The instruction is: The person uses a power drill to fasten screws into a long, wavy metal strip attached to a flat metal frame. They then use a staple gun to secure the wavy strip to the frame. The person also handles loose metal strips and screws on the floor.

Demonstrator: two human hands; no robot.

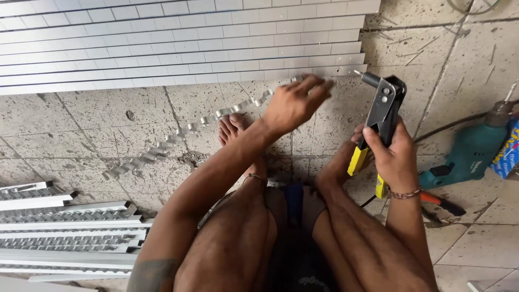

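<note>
I see my right hand (pixel 393 157) clamped around the riveter (pixel 380 116), nose up beside the slats (pixel 178 43). My left hand (pixel 294 103), fingers loosely together, rests on the notched strip (pixel 184 132) across the floor (pixel 81 124).

An informal metalwork site is shown, with work done seated on a scuffed, speckled tile floor (pixel 476 59). White slatted aluminium panels (pixel 178 43) are laid out flat, notched metal strips (pixel 184 132) and stacked profiles (pixel 70 232) are kept alongside, and a hand riveter (pixel 378 116) is held. A teal power drill (pixel 470 154) is left on the floor nearby.
</note>
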